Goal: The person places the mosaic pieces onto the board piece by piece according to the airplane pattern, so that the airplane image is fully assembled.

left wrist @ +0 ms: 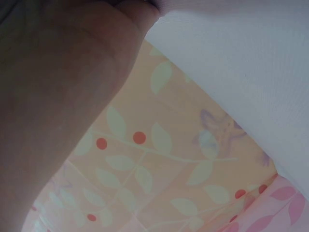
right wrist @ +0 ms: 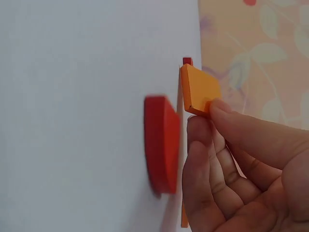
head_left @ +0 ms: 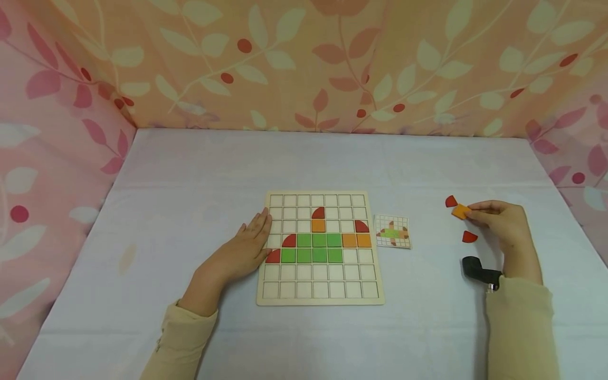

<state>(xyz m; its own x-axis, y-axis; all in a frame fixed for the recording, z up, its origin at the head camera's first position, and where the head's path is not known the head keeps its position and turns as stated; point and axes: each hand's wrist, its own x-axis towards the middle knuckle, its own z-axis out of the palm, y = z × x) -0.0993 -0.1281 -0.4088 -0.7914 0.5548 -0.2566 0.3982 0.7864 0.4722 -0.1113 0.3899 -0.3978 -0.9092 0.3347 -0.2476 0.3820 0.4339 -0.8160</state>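
My right hand [head_left: 509, 224] pinches an orange square tile [head_left: 460, 212] between thumb and fingertips, at the right of the table. In the right wrist view the orange tile is held by one corner, tilted. One red quarter-round tile [head_left: 450, 201] lies just beyond it, and another red quarter-round tile [head_left: 469, 237] lies nearer me. With fingers stretched out, my left hand [head_left: 243, 249] rests along the left edge of a wooden grid board [head_left: 321, 302]. Green squares [head_left: 320, 255], orange squares [head_left: 349, 240] and red quarter-rounds [head_left: 288, 241] fill some of its cells.
A small pattern card [head_left: 392, 244] lies just right of the board, printed with a coloured figure on a grid. A black device [head_left: 480, 271] sits at my right wrist. Patterned cloth [head_left: 304, 68] walls the white table [head_left: 190, 169] at the back and sides.
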